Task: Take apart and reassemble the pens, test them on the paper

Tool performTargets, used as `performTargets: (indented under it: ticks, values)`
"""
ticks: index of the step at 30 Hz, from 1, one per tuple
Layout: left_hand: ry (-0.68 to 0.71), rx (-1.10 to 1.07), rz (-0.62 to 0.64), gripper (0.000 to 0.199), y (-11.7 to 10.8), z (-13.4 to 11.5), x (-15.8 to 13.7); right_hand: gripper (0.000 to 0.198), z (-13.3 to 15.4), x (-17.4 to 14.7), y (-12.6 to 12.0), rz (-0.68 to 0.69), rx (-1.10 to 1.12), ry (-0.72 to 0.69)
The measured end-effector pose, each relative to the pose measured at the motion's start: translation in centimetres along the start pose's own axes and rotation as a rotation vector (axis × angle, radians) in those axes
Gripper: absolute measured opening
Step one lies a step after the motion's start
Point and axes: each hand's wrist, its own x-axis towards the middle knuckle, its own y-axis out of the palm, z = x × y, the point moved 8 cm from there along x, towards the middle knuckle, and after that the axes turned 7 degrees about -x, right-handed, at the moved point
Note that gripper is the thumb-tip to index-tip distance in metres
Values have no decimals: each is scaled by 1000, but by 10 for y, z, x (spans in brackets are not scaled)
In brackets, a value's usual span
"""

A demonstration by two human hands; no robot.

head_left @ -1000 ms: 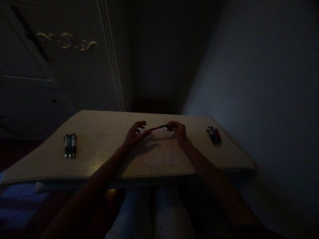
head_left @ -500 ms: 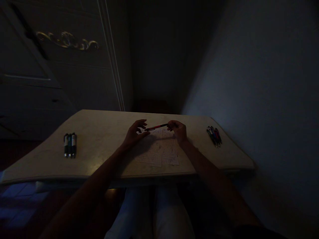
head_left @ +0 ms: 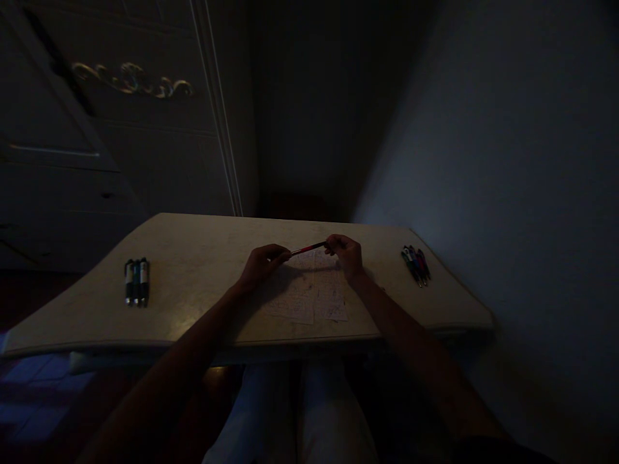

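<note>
A red and black pen (head_left: 309,248) is stretched between my two hands, a little above the table. My left hand (head_left: 264,263) pinches its left end between thumb and fingers. At the other end, my right hand (head_left: 345,251) grips the dark tip of the pen, its fingers curled. Under the pen lie sheets of paper (head_left: 300,299) covered with handwriting, partly shaded by my hands. The light is dim, so fine detail on the pen is lost.
Several pens (head_left: 136,282) lie side by side on the left of the pale table (head_left: 193,245). Another group of pens (head_left: 416,265) rests at the right, near the wall (head_left: 507,180). A cabinet with an ornate handle (head_left: 133,78) stands at the back left.
My left hand's fingers have closed onto the pen's left end; before, they were spread around it. My right hand keeps its hold in about the same place.
</note>
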Motion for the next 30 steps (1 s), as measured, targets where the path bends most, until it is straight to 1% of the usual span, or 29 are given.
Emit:
performTargets:
  ticks: [3, 8, 13, 17, 20, 22, 25, 27, 30]
  values:
    - [75, 8, -44, 22, -3, -6, -1, 40, -2, 0, 2, 18, -7, 4]
    - [218, 49, -102, 17, -7, -16, -5, 43, -8, -1, 7, 65, -19, 43]
    - [401, 113, -97, 12, -4, -27, -10, 39, -12, -4, 11, 111, -66, 86]
    - [482, 219, -119, 12, -3, -34, -15, 35, -14, -6, 11, 132, -123, 87]
    - [532, 274, -109, 14, -1, -39, -17, 35, -14, -7, 12, 148, -143, 70]
    - [534, 303, -97, 15, 1, -40, -16, 35, -13, -6, 13, 155, -136, 64]
    - [483, 284, -118, 14, 0, -36, -13, 37, -10, -5, 13, 149, -106, 63]
    - [416, 223, -150, 13, -3, -30, -10, 39, -5, -4, 12, 130, -122, 37]
    - [276, 135, -179, 21, -8, -21, -5, 43, 2, -4, 10, 123, -185, -20]
